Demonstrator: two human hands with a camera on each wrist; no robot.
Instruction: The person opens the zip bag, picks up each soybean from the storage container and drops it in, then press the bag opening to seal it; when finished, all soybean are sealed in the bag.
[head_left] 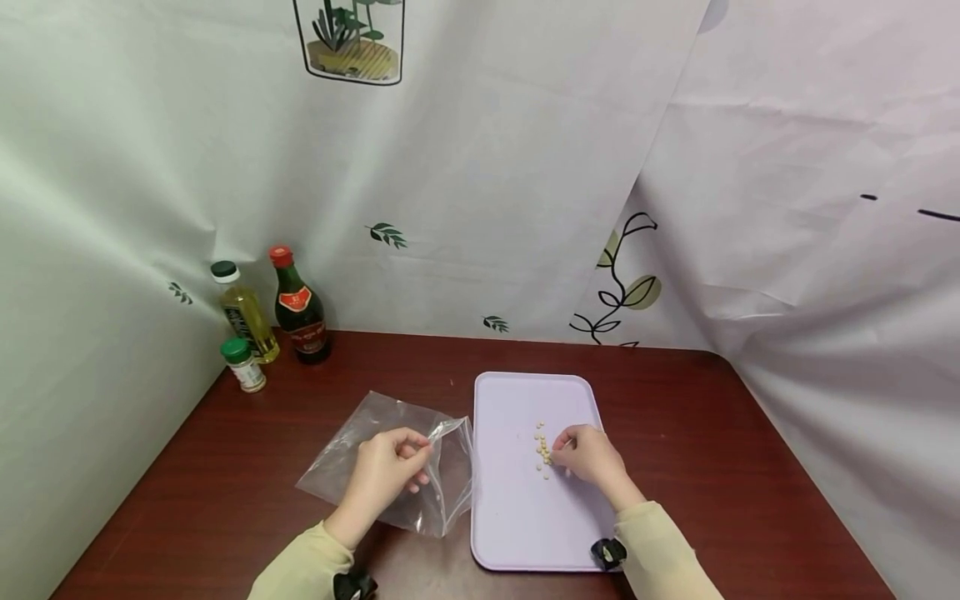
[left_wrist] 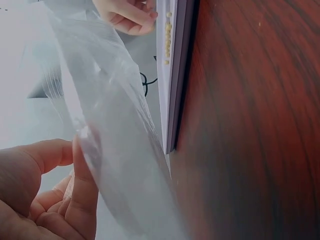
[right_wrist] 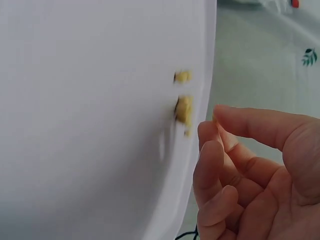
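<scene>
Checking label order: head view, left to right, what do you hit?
Green-capped jar → dark red-capped bottle → left hand → yellow pieces → right hand.

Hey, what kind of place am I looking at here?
Probably a staged tabletop workspace: a white, leaf-printed sheet hangs behind a reddish-brown wooden table bearing a pale lilac rectangular tray.
</scene>
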